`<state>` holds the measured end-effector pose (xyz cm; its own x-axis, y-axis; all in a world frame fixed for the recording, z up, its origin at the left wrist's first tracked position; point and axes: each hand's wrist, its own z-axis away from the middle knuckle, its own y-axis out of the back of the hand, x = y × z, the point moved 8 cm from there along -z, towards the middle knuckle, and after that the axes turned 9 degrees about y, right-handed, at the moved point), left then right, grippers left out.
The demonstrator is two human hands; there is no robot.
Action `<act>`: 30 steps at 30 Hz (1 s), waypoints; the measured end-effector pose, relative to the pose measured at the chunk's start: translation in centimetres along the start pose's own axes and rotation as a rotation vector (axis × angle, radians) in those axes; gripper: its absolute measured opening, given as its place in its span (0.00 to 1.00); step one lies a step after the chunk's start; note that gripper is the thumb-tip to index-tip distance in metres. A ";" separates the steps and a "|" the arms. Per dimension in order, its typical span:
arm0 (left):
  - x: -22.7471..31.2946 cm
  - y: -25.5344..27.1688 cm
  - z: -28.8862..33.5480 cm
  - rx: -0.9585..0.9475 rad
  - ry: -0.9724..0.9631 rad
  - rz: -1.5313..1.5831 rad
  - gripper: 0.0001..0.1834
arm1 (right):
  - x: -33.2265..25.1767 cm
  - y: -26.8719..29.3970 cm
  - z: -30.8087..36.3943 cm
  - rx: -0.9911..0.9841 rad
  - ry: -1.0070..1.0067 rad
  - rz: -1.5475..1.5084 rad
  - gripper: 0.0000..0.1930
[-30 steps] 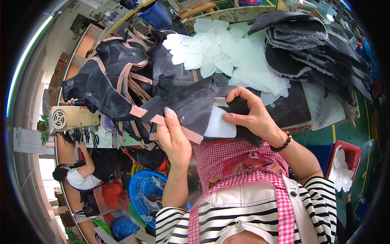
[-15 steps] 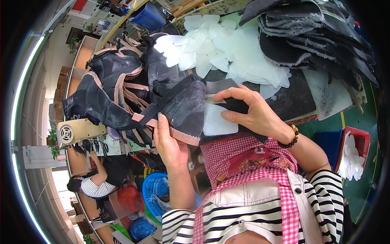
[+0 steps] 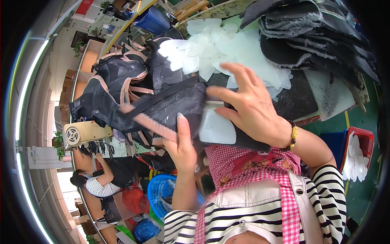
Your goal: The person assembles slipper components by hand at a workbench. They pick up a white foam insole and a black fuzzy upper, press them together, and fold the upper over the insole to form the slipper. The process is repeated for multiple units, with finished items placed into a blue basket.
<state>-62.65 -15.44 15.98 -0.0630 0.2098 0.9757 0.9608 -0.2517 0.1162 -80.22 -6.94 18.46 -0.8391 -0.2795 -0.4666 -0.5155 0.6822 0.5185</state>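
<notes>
A black shoe upper (image 3: 170, 107) with a pink, zigzag-stitched edge is in my left hand (image 3: 180, 148), the thumb on top and the other fingers beneath. The upper is slightly blurred. To its right a white, rounded stiffener piece (image 3: 217, 127) lies against black material, partly tucked beside the upper. My right hand (image 3: 250, 103) hovers over that piece with fingers spread apart. Its thumb is close to the white piece's top edge, and I cannot tell whether it touches. Nothing shows between the right fingers.
White petal-shaped pieces (image 3: 243, 53) are heaped beyond my hands. Stacked black pieces (image 3: 304, 40) stand at the far right. More black uppers (image 3: 109, 93) pile up on the left. A red crate (image 3: 367, 140), a blue basket (image 3: 156, 191) and a co-worker (image 3: 99, 181) are around.
My right hand has lifted off the material and its fingers have spread. My left hand has shifted right and down along the upper's pink edge, and the upper has tilted.
</notes>
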 end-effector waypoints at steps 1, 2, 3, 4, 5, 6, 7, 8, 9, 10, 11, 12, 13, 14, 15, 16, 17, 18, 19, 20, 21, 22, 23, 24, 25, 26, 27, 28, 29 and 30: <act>-0.8 0.2 -0.2 0.005 0.116 0.058 0.13 | -0.4 0.1 -0.1 0.045 0.057 0.027 0.11; -1.1 0.0 -0.2 0.005 0.191 0.104 0.12 | -0.8 0.3 -0.2 0.088 0.114 0.058 0.11; -1.4 -0.1 -0.2 0.008 0.264 0.150 0.11 | -0.6 -0.2 -0.1 0.030 0.116 -0.046 0.10; -1.2 -0.5 0.1 0.005 0.304 0.185 0.13 | -0.5 -0.9 0.1 -0.034 0.114 -0.150 0.10; -1.3 -0.6 0.1 -0.002 0.323 0.213 0.15 | 0.0 -1.6 0.1 -0.113 0.038 -0.246 0.07; -1.3 -0.5 0.2 -0.007 0.343 0.236 0.17 | 0.1 -1.7 -0.1 -0.117 0.038 -0.265 0.07; -1.4 -0.5 0.1 -0.017 0.341 0.261 0.17 | 0.4 -1.7 -0.2 -0.125 0.040 -0.277 0.06; -1.5 -0.5 0.0 -0.027 0.340 0.285 0.17 | 0.5 -1.6 -0.2 -0.133 0.042 -0.289 0.06; -1.4 -0.6 0.0 -0.036 0.319 0.291 0.17 | 0.5 -1.5 -0.3 -0.134 0.043 -0.293 0.06; -1.3 -0.6 0.1 -0.045 0.301 0.294 0.17 | 0.5 -1.5 -0.3 -0.135 0.042 -0.299 0.06; -1.2 -0.7 0.1 -0.053 0.283 0.297 0.17 | 0.5 -1.5 -0.3 -0.136 0.041 -0.306 0.07; -1.3 -0.7 0.2 -0.028 0.296 0.273 0.17 | 0.5 -1.6 -0.5 -0.182 0.025 -0.273 0.07; -1.3 -0.7 0.4 -0.004 0.309 0.249 0.17 | 0.4 -1.5 -0.8 -0.227 0.009 -0.240 0.08; -1.3 -0.8 0.5 0.005 0.309 0.236 0.17 | 0.3 -1.6 -0.9 -0.273 -0.007 -0.207 0.09; -1.3 -0.9 0.7 0.016 0.308 0.223 0.17 | 0.4 -1.9 -1.1 -0.291 -0.019 -0.215 0.09; -1.3 -1.1 1.0 0.011 0.296 0.223 0.17 | 0.6 -2.2 -1.2 -0.311 -0.032 -0.222 0.09; -1.2 -1.2 1.0 -0.002 0.285 0.240 0.17 | 0.7 -2.4 -1.3 -0.330 -0.044 -0.229 0.10; -1.2 -1.3 1.1 -0.017 0.275 0.255 0.17 | 0.9 -2.6 -1.3 -0.310 -0.027 -0.241 0.10; -1.3 -1.4 1.0 -0.038 0.264 0.288 0.17 | 1.1 -2.9 -1.2 -0.290 -0.007 -0.252 0.10; -1.2 -1.5 0.9 -0.060 0.253 0.321 0.17 | 1.2 -3.0 -1.2 -0.269 0.012 -0.263 0.11; -1.2 -1.5 0.9 -0.058 0.254 0.306 0.17 | 1.5 -2.9 -1.3 -0.266 0.004 -0.311 0.11; -1.3 -1.4 1.0 -0.051 0.256 0.291 0.18 | 1.7 -2.9 -1.3 -0.266 -0.003 -0.362 0.11; -1.2 -1.4 1.1 -0.049 0.256 0.282 0.18 | 1.7 -2.8 -1.3 -0.266 -0.010 -0.413 0.11; -1.2 -1.3 1.2 -0.045 0.256 0.273 0.18 | 1.7 -3.0 -1.3 -0.334 -0.058 -0.399 0.11; -1.1 -1.5 1.2 -0.051 0.255 0.271 0.18 | 1.6 -2.9 -1.4 -0.398 -0.108 -0.383 0.11; -1.1 -1.7 1.3 -0.061 0.250 0.270 0.18 | 1.6 -3.1 -1.3 -0.463 -0.159 -0.366 0.11; -1.1 -1.8 1.3 -0.068 0.243 0.270 0.18 | 1.7 -3.4 -1.3 -0.476 -0.172 -0.372 0.11; -1.1 -1.9 1.4 -0.078 0.231 0.273 0.17 | 1.8 -3.6 -1.4 -0.489 -0.184 -0.377 0.11; -1.0 -1.9 1.4 -0.088 0.219 0.277 0.17 | 1.9 -3.8 -1.4 -0.503 -0.196 -0.382 0.11; -1.0 -1.9 1.4 -0.088 0.226 0.288 0.17 | 2.0 -3.8 -1.4 -0.473 -0.170 -0.370 0.11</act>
<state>-64.05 -13.84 14.55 0.1391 -0.0931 0.9859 0.9217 -0.3518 -0.1632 -80.19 -11.03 16.57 -0.5708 -0.3020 -0.7635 -0.8206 0.1770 0.5434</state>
